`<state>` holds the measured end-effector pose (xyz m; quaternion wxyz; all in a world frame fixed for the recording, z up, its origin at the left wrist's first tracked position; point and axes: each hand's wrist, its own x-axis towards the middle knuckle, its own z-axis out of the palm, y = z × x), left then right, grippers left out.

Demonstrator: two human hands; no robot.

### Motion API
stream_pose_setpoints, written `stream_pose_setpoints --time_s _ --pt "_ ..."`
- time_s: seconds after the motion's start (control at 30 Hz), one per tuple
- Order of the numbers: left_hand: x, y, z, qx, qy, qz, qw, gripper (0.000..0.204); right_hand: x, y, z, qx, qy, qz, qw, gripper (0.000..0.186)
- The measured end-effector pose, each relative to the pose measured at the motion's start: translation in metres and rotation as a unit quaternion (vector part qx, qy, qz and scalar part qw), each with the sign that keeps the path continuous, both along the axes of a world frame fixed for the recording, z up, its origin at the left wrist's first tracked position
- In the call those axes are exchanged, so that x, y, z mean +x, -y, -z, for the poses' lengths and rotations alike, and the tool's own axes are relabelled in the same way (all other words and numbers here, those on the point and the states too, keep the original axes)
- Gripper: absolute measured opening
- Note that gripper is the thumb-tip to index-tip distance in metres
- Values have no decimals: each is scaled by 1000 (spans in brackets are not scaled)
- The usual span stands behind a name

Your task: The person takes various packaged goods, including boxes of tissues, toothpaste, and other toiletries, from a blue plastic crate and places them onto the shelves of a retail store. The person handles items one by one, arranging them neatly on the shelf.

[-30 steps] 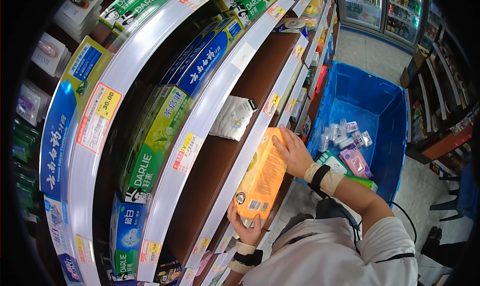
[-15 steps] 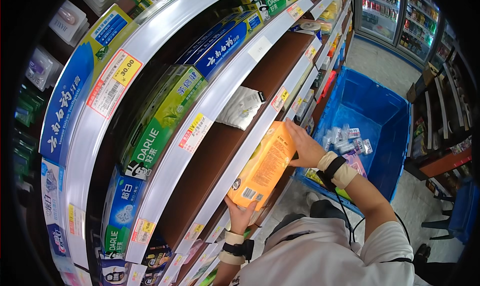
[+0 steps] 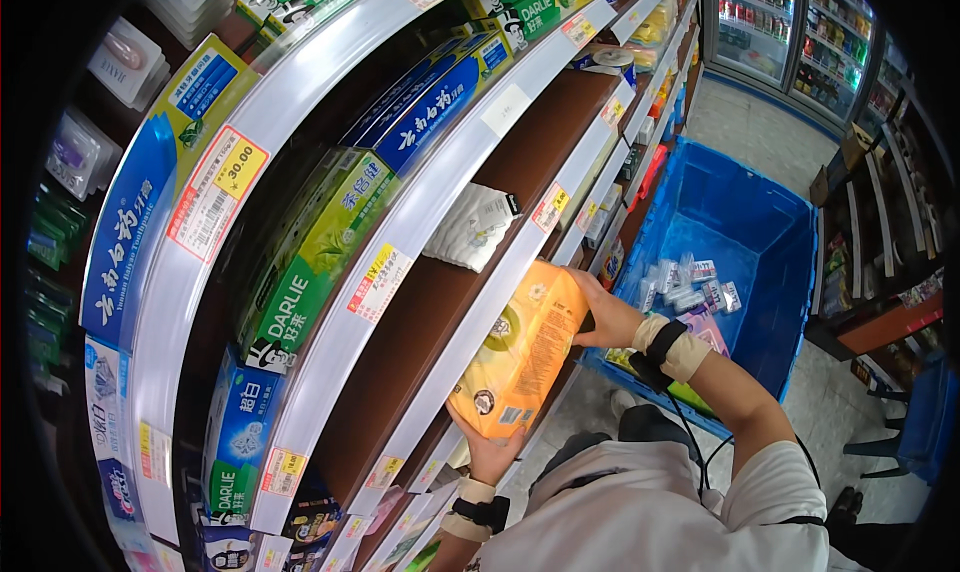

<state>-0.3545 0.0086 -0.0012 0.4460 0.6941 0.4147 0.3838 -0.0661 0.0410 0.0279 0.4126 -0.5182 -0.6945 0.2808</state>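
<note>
Head view: gripping an orange pack (image 3: 525, 347) beside the shelf (image 3: 385, 382)

Grips with both hands. Cups the near end in the left hand (image 3: 490, 450), with the thumb at its lower edge; clasps the far end from the right with the right hand (image 3: 608, 314). Cannot tell the placing of the hidden fingers.

Holds the pack aslant before the front rail (image 3: 430, 400), near a crumpled white pack (image 3: 470, 230) and to the left of the blue crate (image 3: 740, 207). Cannot tell contact with the rail. In the crate: small packs (image 3: 685, 299) and a pink pack (image 3: 704, 326). On a higher tier, at left: toothpaste boxes (image 3: 320, 262).

Seems midway through a handling step, with the pack neither set on the shelf nor laid in the crate. Calls next, by judgement, for an even two-handed grip, gentle on the soft-looking wrap, and for clearing the rail before any turn or shift.
</note>
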Motion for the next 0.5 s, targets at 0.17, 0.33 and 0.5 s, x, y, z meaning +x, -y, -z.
stream_pose_setpoints --time_s 0.17,0.33,0.5 --pt "-2 4 11 90 -83 -39 992 110 5 -6 9 28 41 9 999 91" --pt "-3 -22 18 92 -69 -103 988 88 1 -34 9 7 32 28 999 92" --pt "-6 -48 2 -19 -24 -104 994 44 -2 -59 12 -32 35 40 998 91"
